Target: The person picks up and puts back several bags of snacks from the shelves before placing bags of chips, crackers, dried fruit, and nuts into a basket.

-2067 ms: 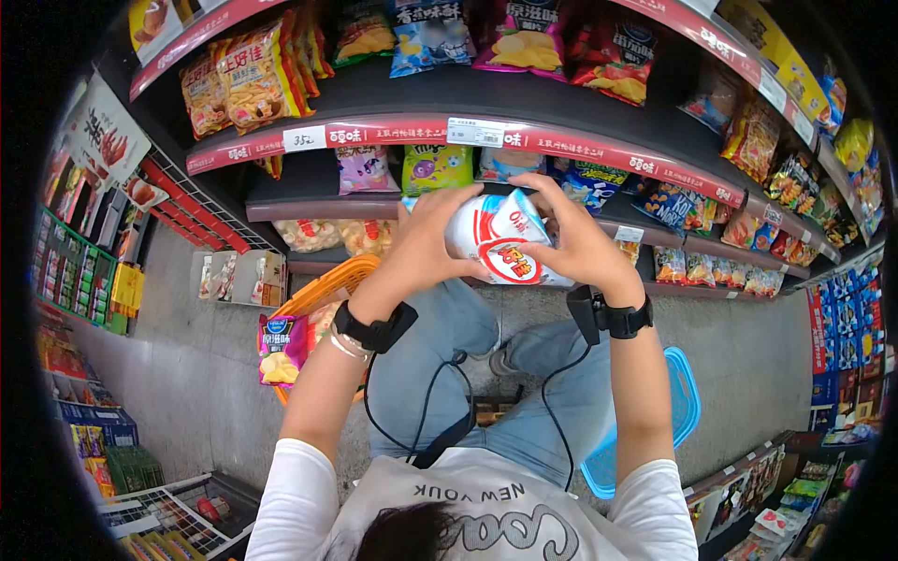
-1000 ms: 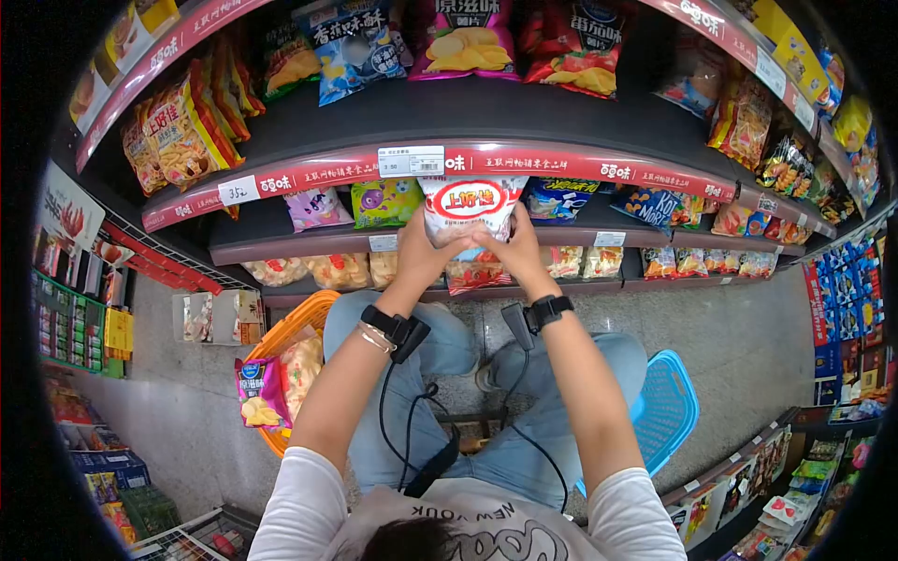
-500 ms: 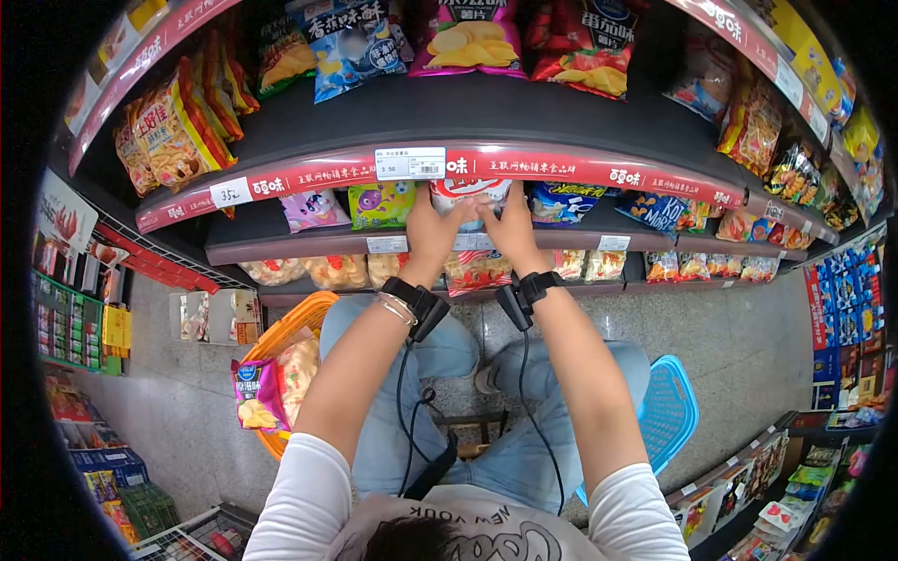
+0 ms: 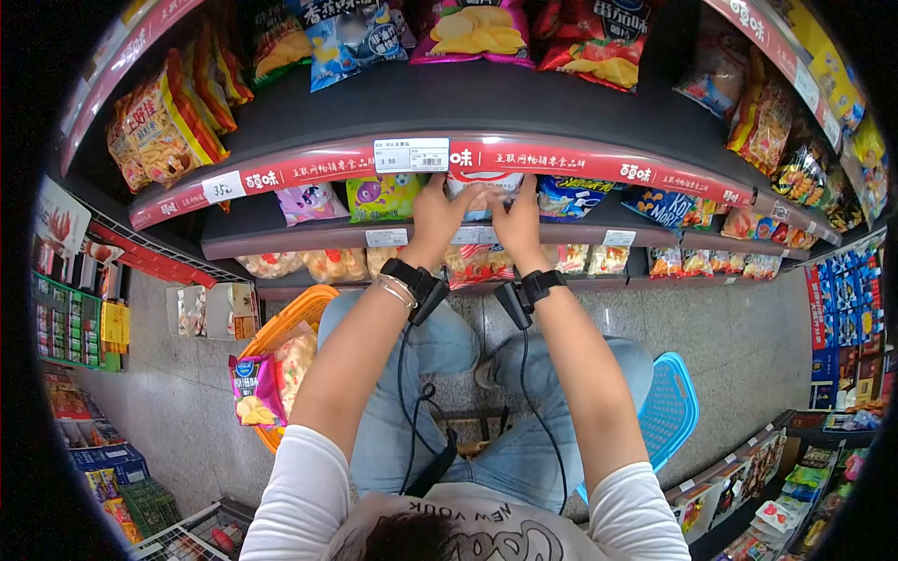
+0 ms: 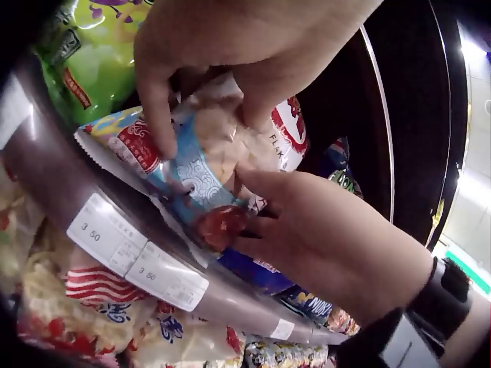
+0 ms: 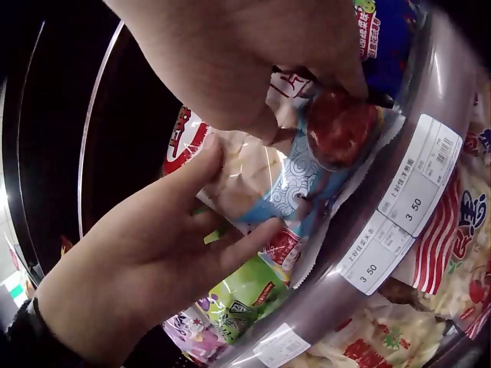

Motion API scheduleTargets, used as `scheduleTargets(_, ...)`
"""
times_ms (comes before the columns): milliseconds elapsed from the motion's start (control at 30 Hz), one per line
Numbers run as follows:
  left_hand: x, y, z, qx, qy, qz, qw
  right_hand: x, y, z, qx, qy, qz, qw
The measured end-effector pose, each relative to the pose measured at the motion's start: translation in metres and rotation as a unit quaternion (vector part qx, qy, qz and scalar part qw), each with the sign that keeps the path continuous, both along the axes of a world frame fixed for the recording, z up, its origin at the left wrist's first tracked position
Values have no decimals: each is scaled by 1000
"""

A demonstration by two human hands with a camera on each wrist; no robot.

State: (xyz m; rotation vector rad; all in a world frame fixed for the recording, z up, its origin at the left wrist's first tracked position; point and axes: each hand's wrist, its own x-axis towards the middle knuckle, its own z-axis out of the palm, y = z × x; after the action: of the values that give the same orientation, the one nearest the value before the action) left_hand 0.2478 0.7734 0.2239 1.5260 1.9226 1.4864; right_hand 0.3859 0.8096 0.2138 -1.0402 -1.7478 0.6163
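Note:
A white snack bag with a red oval logo sits on the middle shelf, partly hidden under the red shelf edge above. My left hand grips its left side, thumb on the front. On the other side my right hand holds it the same way, the two thumbs close together. In the left wrist view the bag shows a blue swirl band and a see-through front. Its crimped bottom edge lies near the shelf lip. A green snack bag stands to the left, a blue bag to the right.
The red shelf edge with a price tag passes right above the hands. An orange basket with snack bags stands left of the knees, a blue basket right. Bagged snacks line the shelf below. Black cables hang from the wrists.
The bag was held up before the shelf and turned upright; both hands then moved it forward onto the middle shelf, its top going under the red edge. The view shifted slightly.

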Motion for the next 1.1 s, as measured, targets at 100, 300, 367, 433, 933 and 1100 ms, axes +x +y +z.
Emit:
scheduleTargets(100, -7, 7, -2, -3, 2, -20, 1000, 0, -1, -2, 11, 7, 2, 1000)
scheduleTargets(300, -18, 21, 1, -12, 56, -56, 997, 0, 0, -5, 6, 18, -8, 1000)
scheduleTargets(367, -22, 26, -6, 20, 54, -62, 996, 0, -1, -4, -7, 38, 10, 999)
scheduleTargets(433, -24, 26, -4, 3, 33, -86, 996, -1, -2, -2, 5, 32, 1, 999)
scheduleTargets(933, -22, 26, -24, -46, -29, -130, 990, 0, -10, 4, 0, -26, -59, 998)
scheduleTargets(1100, -17, 15, -3, -44, -3, -108, 993, -1, -7, 0, 10, -64, -66, 996)
